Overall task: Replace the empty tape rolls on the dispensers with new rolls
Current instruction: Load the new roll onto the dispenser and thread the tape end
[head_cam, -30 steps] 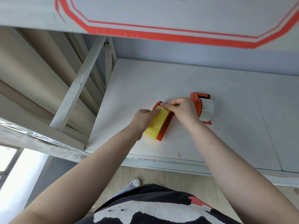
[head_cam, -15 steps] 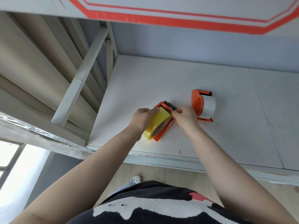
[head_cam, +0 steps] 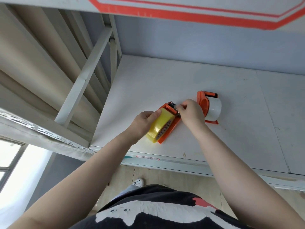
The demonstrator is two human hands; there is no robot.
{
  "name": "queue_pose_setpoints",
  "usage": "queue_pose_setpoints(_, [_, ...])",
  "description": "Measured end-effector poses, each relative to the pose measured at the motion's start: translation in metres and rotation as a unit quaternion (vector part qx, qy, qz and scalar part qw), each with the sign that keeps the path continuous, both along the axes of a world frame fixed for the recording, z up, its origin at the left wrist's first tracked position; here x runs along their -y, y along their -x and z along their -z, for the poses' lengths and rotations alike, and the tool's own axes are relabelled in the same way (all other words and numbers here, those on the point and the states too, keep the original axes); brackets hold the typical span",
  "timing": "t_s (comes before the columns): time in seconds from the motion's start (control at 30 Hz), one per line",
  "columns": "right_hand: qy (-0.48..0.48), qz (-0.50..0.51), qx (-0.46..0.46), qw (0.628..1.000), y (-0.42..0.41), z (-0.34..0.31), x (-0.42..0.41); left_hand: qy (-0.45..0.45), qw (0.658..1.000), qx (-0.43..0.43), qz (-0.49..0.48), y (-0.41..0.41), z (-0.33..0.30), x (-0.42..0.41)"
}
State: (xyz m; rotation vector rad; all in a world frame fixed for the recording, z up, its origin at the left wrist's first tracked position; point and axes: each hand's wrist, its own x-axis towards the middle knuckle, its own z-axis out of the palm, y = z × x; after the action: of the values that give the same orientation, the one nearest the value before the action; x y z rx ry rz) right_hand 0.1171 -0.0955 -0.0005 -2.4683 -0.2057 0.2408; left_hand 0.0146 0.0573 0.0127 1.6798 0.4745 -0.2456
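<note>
On the white shelf [head_cam: 165, 76], near its front edge: one orange dispenser [head_cam: 171, 128], lying flat, fitted with a yellow tape roll [head_cam: 159, 125]. Left hand [head_cam: 142, 123] curled round the roll's left side, thumb on top, holding roll and dispenser steady. Right hand [head_cam: 189, 113] just right of the dispenser's far end, fingertips pinched together at the cutter; what they pinch is too small to see, probably the tape's loose end. To the right, just beyond the right hand: a second orange dispenser [head_cam: 202, 103], upright, carrying a white roll [head_cam: 213, 109], untouched.

Step in hand, as judged: threading the yellow tape to the cutter. To do it well, keep the left hand braced so the roll cannot spin freely, draw the end straight and flat across the blade, sticky side down, fingers clear of the teeth.
</note>
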Motion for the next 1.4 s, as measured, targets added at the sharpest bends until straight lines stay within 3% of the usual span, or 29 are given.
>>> queue_pose_setpoints(0.13, [-0.054, -0.024, -0.022, 0.998, -0.006, -0.004, 0.006, -0.027, 0.999, 0.040, 0.005, 0.001, 0.001, 0.004])
queue_pose_setpoints(0.5, [-0.110, -0.036, -0.053, 0.992, -0.014, -0.002, -0.002, 0.046, 0.998, 0.001, 0.040, 0.006, 0.002, -0.004])
queue_pose_setpoints(0.67, [-0.277, 0.079, -0.135, 0.948, -0.019, -0.007, -0.013, 0.033, 0.998, -0.018, 0.043, 0.011, -0.005, -0.010])
queue_pose_setpoints(0.73, [-0.311, 0.111, -0.127, 0.935, -0.028, -0.011, -0.012, 0.030, 0.999, -0.017, 0.037, 0.014, -0.004, -0.013])
queue_pose_setpoints(0.93, [-0.263, 0.064, -0.070, 0.960, -0.044, -0.010, -0.015, 0.065, 0.998, 0.004, 0.012, 0.026, -0.006, -0.025])
queue_pose_setpoints(1.4, [-0.262, 0.173, -0.038, 0.949, -0.108, -0.011, -0.012, 0.107, 0.992, 0.061, -0.035, 0.052, -0.017, -0.084])
